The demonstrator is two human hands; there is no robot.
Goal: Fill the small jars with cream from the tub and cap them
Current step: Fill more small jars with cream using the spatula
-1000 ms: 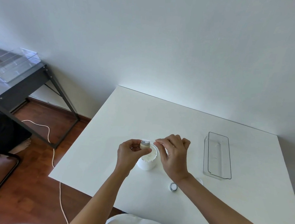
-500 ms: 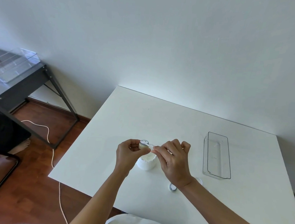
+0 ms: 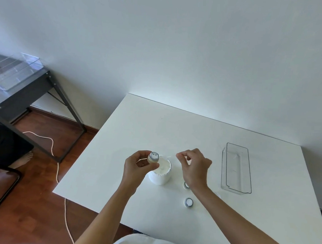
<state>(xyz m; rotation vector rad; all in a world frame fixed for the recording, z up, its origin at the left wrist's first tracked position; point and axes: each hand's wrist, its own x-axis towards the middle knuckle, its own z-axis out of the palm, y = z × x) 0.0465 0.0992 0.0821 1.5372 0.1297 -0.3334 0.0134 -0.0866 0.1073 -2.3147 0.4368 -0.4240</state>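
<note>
My left hand (image 3: 137, 167) grips a small jar (image 3: 153, 157) by its side, holding it over the left rim of the open white cream tub (image 3: 160, 175). The jar's mouth shows white cream. My right hand (image 3: 196, 168) hovers to the right of the tub, its thumb and forefinger pinching a thin pale spatula (image 3: 170, 156) that is barely visible. A second small jar (image 3: 186, 185) stands on the white table (image 3: 138, 124), half hidden by my right wrist. A third small jar (image 3: 189, 202) sits nearer to me.
A clear rectangular tray (image 3: 236, 168) lies at the table's right. The table's left edge drops to a wooden floor with a white cable (image 3: 53, 150). A dark side table (image 3: 28, 95) with clear boxes stands at the left, and a person's foot (image 3: 24, 159) rests below it.
My right hand has drawn the spatula away from the jar's mouth and moved to the right. My left hand still holds the jar over the tub.
</note>
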